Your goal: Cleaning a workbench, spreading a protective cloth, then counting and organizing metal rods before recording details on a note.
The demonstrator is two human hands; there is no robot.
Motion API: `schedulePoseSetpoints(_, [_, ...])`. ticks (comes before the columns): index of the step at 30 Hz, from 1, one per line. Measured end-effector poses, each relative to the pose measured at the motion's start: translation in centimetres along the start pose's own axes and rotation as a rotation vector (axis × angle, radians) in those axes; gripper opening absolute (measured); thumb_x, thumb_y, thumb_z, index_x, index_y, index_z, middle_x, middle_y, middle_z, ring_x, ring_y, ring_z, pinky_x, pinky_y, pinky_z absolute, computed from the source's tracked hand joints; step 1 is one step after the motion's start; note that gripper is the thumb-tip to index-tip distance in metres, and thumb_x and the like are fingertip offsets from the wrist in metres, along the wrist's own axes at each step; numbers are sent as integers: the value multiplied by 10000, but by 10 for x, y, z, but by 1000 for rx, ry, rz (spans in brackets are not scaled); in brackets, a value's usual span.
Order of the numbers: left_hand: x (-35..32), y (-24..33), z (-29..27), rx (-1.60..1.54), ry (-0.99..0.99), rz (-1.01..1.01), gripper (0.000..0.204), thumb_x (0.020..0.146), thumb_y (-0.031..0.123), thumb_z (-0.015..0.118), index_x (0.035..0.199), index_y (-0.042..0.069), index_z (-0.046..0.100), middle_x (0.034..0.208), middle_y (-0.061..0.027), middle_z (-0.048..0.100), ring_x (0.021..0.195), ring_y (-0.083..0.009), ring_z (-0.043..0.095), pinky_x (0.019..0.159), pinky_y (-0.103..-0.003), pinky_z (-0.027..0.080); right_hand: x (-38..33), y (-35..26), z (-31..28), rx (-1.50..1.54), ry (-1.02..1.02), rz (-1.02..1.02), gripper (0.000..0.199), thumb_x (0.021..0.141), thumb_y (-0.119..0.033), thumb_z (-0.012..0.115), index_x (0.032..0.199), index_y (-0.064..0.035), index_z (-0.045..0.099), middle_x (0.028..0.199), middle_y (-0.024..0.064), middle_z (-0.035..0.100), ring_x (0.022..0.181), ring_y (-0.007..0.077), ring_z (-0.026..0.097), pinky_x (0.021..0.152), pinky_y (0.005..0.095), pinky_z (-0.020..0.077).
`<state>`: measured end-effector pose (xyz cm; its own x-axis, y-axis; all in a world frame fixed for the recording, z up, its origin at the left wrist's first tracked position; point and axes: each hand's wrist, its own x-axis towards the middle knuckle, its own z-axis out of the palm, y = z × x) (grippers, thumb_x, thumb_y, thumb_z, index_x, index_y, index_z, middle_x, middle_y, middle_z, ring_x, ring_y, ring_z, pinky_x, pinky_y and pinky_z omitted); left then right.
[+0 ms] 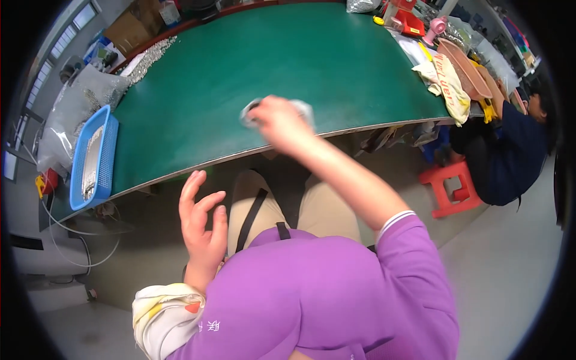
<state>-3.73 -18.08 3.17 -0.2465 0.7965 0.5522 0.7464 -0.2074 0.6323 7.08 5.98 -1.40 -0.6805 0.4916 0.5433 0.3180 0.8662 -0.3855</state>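
My right hand [281,123] reaches out over the near edge of the green table [288,60] and is closed around a small clear plastic bag [303,110] that holds something dark; the picture is blurred there. My left hand [203,231] is raised below the table edge, above my lap, with its fingers spread and nothing in it. A purple sleeve covers my right upper arm, and a pale patterned sleeve cover is on my left forearm.
A blue mesh basket [93,159] with silvery parts stands at the table's left end, beside clear bags of metal parts [72,108]. Cloth [447,84], trays and red items lie at the far right. A person in dark blue [510,156] sits there by a red stool [450,189].
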Motion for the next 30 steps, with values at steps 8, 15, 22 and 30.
schedulePoseSetpoints(8, [11, -11, -6, 89, 108, 7, 223, 794, 2, 573, 1011, 44, 599, 1325, -171, 435, 1269, -340, 381, 1030, -430, 310, -38, 120, -104, -236, 199, 652, 209, 795, -183, 534, 915, -106, 687, 922, 136, 631, 866, 306, 600, 758, 402, 488])
schedulePoseSetpoints(15, [31, -37, 5, 171, 176, -4, 280, 796, 8, 563, 1072, 59, 570, 1362, -149, 402, 1299, -320, 334, 1049, -422, 280, -63, 179, -121, -400, 469, 766, 243, 841, -193, 468, 835, 2, 613, 828, 228, 597, 775, 365, 602, 683, 471, 473])
schedulePoseSetpoints(22, [60, -45, 15, 272, 158, 35, 376, 774, 40, 583, 1143, 37, 510, 1367, -202, 357, 1301, -412, 285, 1049, -500, 244, 43, -52, 62, 345, -32, -297, 104, 740, -133, 573, 808, -87, 637, 889, 111, 584, 902, 299, 568, 767, 422, 460])
schedulePoseSetpoints(30, [102, -78, 15, 488, 167, -69, 359, 841, 129, 543, 1172, 7, 478, 1378, -217, 338, 1295, -430, 278, 1035, -527, 243, 189, 21, 141, 363, -174, -348, 162, 756, -116, 541, 871, -92, 652, 1032, 98, 561, 991, 297, 528, 853, 404, 437])
